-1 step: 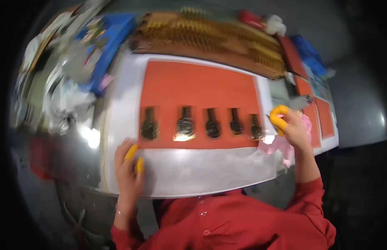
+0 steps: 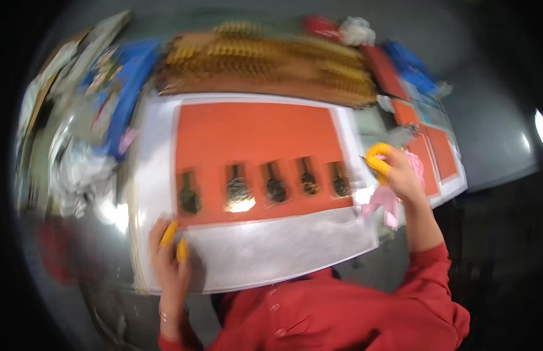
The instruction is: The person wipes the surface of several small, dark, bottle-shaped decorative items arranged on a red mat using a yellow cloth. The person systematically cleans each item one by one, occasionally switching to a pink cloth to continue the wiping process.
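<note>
At three o'clock, right hand (image 2: 400,174) is pinching slim dark tool (image 2: 364,161), best kept steady; at eight, left hand (image 2: 170,255) is sitting loosely curled, hold unclear.

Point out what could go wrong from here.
The pink cloth by the right hand might drag toward the nearest dark piece. The thin tool that hand pinches could scratch the orange sheet. The left hand, by the sheet's near left corner, might nudge it.

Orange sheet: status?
Left hand at white border, lower left; right hand pinching thin dark item. Five dark pieces in a row on orange sheet. Pink cloth by right hand.
</note>
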A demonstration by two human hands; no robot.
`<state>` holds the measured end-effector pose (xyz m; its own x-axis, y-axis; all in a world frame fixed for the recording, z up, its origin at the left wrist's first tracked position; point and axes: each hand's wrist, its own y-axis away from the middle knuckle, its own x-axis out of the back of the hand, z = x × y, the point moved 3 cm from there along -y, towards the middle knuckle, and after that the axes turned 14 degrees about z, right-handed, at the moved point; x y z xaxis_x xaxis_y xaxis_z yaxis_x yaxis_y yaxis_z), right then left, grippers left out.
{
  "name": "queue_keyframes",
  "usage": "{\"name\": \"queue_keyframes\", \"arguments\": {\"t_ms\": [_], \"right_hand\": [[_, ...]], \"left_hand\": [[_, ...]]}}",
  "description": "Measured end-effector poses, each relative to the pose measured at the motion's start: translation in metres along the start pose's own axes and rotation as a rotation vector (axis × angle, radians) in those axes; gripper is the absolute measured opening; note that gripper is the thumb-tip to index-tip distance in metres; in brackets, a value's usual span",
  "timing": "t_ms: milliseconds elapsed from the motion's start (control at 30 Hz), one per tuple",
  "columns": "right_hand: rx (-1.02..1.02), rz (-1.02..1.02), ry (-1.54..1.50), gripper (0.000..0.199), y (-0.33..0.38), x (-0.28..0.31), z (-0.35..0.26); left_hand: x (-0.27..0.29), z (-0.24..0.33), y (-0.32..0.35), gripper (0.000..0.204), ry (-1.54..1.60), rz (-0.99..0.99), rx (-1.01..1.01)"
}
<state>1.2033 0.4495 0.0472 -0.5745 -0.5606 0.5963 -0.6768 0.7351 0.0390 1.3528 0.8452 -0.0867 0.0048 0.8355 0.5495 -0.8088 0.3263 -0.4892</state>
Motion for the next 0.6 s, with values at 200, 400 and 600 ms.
{"name": "queue_keyframes", "arguments": {"t_ms": [200, 400, 600], "right_hand": [[0.210, 0.604, 0.439, 0.017, -0.064, 0.166, 0.088], [0.342, 0.633, 0.946, 0.015, -0.096, 0.189, 0.107], [0.446, 0.523, 1.146, 0.013, -0.126, 0.184, 0.118]], "left_hand": [[-0.011, 0.002, 0.004, 0.031, -0.074, -0.021, -0.008], [-0.012, 0.020, 0.000, 0.032, -0.084, -0.037, 0.078], [-0.016, 0.021, -0.001, 0.030, -0.091, -0.031, 0.068]]}}
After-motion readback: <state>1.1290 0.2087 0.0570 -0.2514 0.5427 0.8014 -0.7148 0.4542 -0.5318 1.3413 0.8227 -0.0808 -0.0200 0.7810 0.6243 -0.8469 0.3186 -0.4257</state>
